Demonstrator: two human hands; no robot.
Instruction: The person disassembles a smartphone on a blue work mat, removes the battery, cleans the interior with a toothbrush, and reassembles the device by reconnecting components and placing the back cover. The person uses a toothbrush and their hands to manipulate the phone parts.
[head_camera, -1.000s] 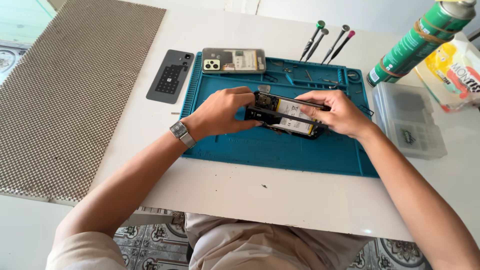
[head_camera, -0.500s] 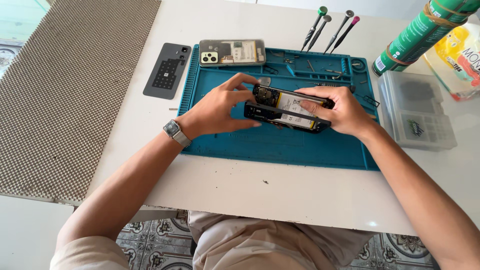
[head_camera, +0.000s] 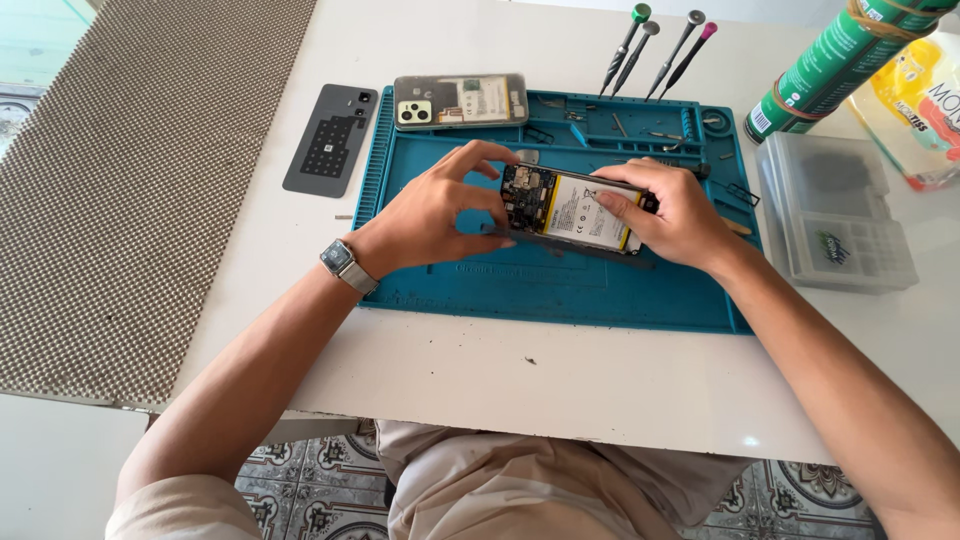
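Note:
An opened smartphone (head_camera: 572, 208), with its circuit board and white battery showing, is held tilted up on edge above the blue repair mat (head_camera: 560, 280). My left hand (head_camera: 435, 215) grips its left end with fingers over the top and thumb below. My right hand (head_camera: 672, 215) holds the right end, fingers lying across the battery. A thin dark frame edge runs along the phone's lower side.
A second phone in a clear case (head_camera: 460, 100) lies at the mat's top left. A dark back cover (head_camera: 331, 139) rests left of the mat. Several screwdrivers (head_camera: 655, 52), a green can (head_camera: 835, 65), a clear parts box (head_camera: 835, 210) and a yellow packet (head_camera: 915, 105) stand at the back right. A textured mat (head_camera: 140, 180) covers the left.
Both hands have tilted the phone up from nearly flat on the mat, so its open inside now faces the camera. The left fingers moved over the top edge.

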